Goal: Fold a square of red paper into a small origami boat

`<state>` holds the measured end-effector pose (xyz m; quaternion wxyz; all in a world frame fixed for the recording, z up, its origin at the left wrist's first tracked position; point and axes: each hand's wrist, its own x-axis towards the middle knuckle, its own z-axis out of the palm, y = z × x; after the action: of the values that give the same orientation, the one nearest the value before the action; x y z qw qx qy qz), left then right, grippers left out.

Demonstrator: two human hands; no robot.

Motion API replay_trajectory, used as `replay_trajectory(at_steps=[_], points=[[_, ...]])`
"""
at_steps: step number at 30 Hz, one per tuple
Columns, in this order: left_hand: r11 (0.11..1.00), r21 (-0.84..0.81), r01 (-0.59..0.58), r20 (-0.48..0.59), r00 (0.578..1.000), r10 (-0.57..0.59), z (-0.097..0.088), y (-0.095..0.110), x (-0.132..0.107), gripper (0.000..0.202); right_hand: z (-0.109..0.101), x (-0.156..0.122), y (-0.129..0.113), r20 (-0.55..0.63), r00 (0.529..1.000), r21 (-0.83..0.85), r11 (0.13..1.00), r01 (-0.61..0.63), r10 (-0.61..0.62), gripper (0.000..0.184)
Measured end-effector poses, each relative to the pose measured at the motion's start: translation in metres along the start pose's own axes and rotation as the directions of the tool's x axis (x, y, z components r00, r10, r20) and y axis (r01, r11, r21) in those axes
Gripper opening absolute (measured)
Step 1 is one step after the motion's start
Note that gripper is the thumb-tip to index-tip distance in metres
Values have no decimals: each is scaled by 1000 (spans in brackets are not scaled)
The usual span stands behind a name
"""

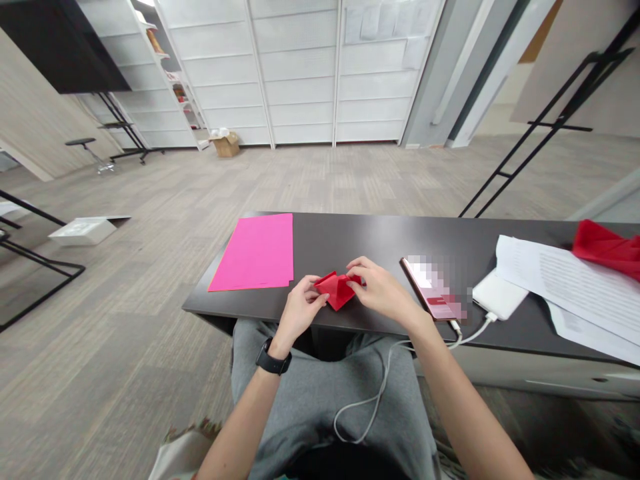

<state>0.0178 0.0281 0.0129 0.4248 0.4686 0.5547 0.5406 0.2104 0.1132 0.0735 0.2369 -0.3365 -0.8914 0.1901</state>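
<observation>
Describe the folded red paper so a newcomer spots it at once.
Find the dark table, then its near side between the pink sheets and the phone. There, left grip and right grip hold the folded red paper. Unlike the flat pink sheets, it is small, red and pointed.

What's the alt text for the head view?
A person's left hand and right hand hold folded red paper at a dark table. Pink sheets lie to the left; a phone, white power bank and printed pages lie to the right.
</observation>
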Motion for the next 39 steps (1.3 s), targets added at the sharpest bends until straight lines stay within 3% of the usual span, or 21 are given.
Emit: replay_trajectory(at_steps=[3, 6, 11, 15, 18, 21, 24, 27, 32, 35, 39], points=[[963, 245, -109, -34, 992, 121, -5, 6, -3, 19, 1, -5, 1, 7, 1000, 71, 997, 18, -19, 22], [873, 448, -195, -38, 971, 236, -14, 11, -4, 18, 1, -12, 8, -25, 1000, 149, 989, 15, -11, 33], [770, 579, -268, 56, 955, 290, -27, 8, 1, 17, 6, -25, 21, -45, 993, 248, 964, -95, 109, 40], [698, 653, -294, 133, 952, 277, -32, -1, 5, 20, 18, -33, 27, -143, 964, 292, 940, -175, 224, 37], [681, 655, -327, 168, 942, 291, -31, 0, 6, 19, 28, -39, 27, -206, 950, 308, 937, -165, 235, 40], [696, 625, -355, 208, 934, 290, -29, 5, 6, 17, 31, -42, 23, -203, 970, 279, 957, -74, 134, 53], [721, 604, -341, 207, 940, 271, -31, 6, 8, 16, 31, -43, 20, -176, 981, 243, 969, -35, 79, 46], [746, 584, -321, 196, 947, 253, -34, 2, 11, 12, 34, -43, 24, -185, 974, 260, 962, -79, 130, 35], [752, 579, -315, 182, 949, 257, -37, -2, 14, 13, 38, -43, 31, -222, 956, 307, 944, -121, 195, 34], [742, 587, -324, 203, 946, 252, -36, -1, 13, 12, 35, -46, 28, -191, 965, 305, 946, -114, 178, 43], [783, 534, -318, 181, 948, 262, -36, 2, 10, 21, 33, -49, 24, -117, 984, 294, 951, -98, 137, 75]])
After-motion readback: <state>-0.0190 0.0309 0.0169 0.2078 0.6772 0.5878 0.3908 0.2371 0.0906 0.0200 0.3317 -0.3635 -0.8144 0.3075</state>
